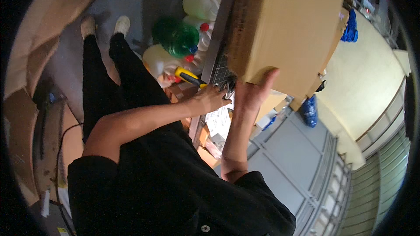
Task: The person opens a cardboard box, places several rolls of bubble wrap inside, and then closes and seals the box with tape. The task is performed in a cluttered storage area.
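Note:
My left hand (210, 100) is closed around a hand tool with a yellow-and-black handle (191, 77). Part of a dark and metallic head shows past my fingers, too blurred to name exactly. A large cardboard box (295, 29) stands upright at the table's edge, its broad face towards the right. At the box's lower corner, my right hand (254, 91) grips it, with the thumb along the broad face and the fingers hidden. Beneath both hands are printed papers (219, 122) and a dark gridded surface (220, 72).
Clear plastic jugs (201, 3) with red caps and a green plastic bottle (177, 36) lie beside the table edge (215, 37). Cardboard sheets (49, 16) and a black cable (59, 157) are at the left. Grey metal panels (292, 157) and a blue bag (309, 111) are at the right.

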Available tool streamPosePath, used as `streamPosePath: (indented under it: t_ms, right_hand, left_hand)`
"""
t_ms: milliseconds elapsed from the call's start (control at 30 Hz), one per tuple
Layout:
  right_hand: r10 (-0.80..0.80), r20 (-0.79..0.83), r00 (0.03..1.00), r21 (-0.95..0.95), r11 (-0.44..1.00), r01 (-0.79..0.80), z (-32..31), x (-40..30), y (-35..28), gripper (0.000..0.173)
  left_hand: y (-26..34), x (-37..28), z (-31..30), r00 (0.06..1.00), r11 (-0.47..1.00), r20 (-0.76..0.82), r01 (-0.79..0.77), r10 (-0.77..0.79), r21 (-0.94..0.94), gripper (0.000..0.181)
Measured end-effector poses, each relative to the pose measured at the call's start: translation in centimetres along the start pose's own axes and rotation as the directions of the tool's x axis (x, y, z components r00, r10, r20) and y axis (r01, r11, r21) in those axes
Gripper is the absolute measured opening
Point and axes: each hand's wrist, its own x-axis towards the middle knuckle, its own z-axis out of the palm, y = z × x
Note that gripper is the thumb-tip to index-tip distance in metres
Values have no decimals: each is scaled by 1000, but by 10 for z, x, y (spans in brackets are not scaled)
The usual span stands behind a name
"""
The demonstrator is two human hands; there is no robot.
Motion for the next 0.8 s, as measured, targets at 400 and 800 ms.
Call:
streamPosePath:
  t_ms: [400, 800]
  right_hand:
    - [-118, 18, 993, -447, 887, 113, -19, -9, 70, 60]
    - [-172, 297, 939, -524, 793, 311, -2, -15, 19, 49]
  left_hand:
    - [-71, 33, 30, 803, 746, 398, -577, 444, 332, 36]
    - [-44, -5, -163, 694, 879, 669, -459, 265, 128, 37]
